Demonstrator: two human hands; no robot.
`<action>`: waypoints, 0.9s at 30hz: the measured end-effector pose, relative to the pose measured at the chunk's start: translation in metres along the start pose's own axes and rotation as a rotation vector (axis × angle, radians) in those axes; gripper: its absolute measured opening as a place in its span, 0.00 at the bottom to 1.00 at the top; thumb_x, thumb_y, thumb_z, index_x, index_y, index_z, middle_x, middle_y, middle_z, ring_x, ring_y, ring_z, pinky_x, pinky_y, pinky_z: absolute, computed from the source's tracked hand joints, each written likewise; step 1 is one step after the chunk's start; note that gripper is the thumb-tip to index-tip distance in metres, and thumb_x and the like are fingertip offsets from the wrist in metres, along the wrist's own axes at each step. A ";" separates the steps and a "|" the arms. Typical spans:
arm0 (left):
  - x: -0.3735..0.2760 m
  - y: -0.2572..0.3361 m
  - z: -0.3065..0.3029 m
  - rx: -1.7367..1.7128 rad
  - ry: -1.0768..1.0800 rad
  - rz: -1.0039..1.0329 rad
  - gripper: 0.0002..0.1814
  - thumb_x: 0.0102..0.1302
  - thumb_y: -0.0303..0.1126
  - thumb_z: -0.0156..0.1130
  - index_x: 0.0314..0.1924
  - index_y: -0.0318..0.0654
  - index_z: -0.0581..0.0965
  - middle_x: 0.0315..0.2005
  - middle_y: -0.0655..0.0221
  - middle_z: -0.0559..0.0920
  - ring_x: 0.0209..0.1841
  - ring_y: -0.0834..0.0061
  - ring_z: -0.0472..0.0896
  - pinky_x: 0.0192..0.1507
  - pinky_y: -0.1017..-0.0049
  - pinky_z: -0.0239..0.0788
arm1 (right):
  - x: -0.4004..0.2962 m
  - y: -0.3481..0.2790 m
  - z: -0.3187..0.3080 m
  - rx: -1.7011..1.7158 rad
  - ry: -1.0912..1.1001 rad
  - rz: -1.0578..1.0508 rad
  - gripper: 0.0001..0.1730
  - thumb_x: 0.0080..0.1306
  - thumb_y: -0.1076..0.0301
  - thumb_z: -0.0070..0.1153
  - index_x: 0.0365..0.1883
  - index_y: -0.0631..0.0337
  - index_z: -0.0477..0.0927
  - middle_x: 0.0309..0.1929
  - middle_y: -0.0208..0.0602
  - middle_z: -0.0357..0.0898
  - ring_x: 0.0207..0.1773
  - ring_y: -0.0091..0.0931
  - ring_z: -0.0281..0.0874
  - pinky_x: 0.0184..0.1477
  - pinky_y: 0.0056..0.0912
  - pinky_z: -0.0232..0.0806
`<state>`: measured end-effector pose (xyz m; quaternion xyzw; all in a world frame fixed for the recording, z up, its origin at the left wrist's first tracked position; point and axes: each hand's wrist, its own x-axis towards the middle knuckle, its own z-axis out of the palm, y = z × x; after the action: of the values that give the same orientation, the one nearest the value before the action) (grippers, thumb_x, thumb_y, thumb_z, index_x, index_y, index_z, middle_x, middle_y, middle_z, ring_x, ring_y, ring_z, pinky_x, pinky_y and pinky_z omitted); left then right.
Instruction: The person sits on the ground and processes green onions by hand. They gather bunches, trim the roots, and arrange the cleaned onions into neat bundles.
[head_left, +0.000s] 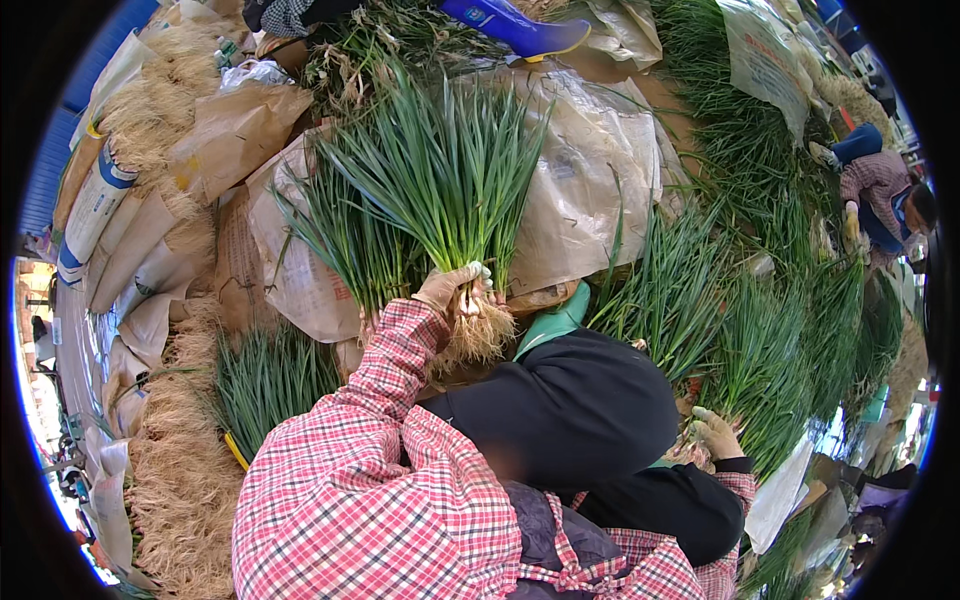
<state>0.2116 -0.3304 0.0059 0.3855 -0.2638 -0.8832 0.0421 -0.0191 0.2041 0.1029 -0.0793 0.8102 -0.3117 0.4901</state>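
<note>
My left hand (451, 289), in a pale glove, grips a bunch of green allium plants (457, 180), green garlic or scallions, just above the roots. The leaves fan out away from me, while small pinkish-white bulbs (471, 300) and stringy pale roots (480, 334) hang on the near side. Behind and left of it lies another bunch (352, 232). Down on the right, beyond my bent knee, my gloved right hand (714, 433) is at the bulb ends of a long heap of the same plants (765, 345). My leg partly hides those bulbs, so its grasp is unclear.
Plastic woven sacks (585, 172) lie spread in front of me. Stacked bundles with roots outward (180, 465) line the left side, beside more greens (274, 382). A blue boot (525, 26) stands at the top. Another person (877, 187) sits at far right.
</note>
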 end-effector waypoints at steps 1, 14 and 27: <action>0.006 -0.008 0.001 0.030 0.122 -0.037 0.12 0.64 0.34 0.58 0.37 0.29 0.77 0.26 0.64 0.79 0.23 0.76 0.74 0.22 0.76 0.71 | 0.003 0.007 -0.001 -0.015 -0.010 -0.022 0.28 0.67 0.63 0.51 0.61 0.67 0.63 0.46 0.30 0.71 0.43 0.19 0.70 0.46 0.21 0.64; -0.007 -0.007 -0.049 0.559 0.577 0.164 0.39 0.57 0.38 0.68 0.61 0.30 0.59 0.57 0.53 0.68 0.57 0.63 0.70 0.58 0.70 0.62 | 0.000 0.035 0.024 0.009 0.035 0.009 0.25 0.65 0.65 0.51 0.59 0.65 0.68 0.51 0.37 0.75 0.52 0.25 0.71 0.53 0.27 0.64; -0.039 0.073 0.207 1.938 -0.594 0.616 0.17 0.60 0.38 0.61 0.45 0.34 0.78 0.56 0.54 0.71 0.58 0.57 0.69 0.58 0.65 0.59 | 0.001 0.069 0.023 -0.127 0.124 -0.089 0.21 0.65 0.56 0.46 0.50 0.62 0.74 0.46 0.46 0.77 0.50 0.39 0.73 0.54 0.36 0.63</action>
<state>0.0840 -0.2921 0.1844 -0.0605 -0.9416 -0.3056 -0.1275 0.0121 0.2480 0.0545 -0.1266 0.8528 -0.2855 0.4186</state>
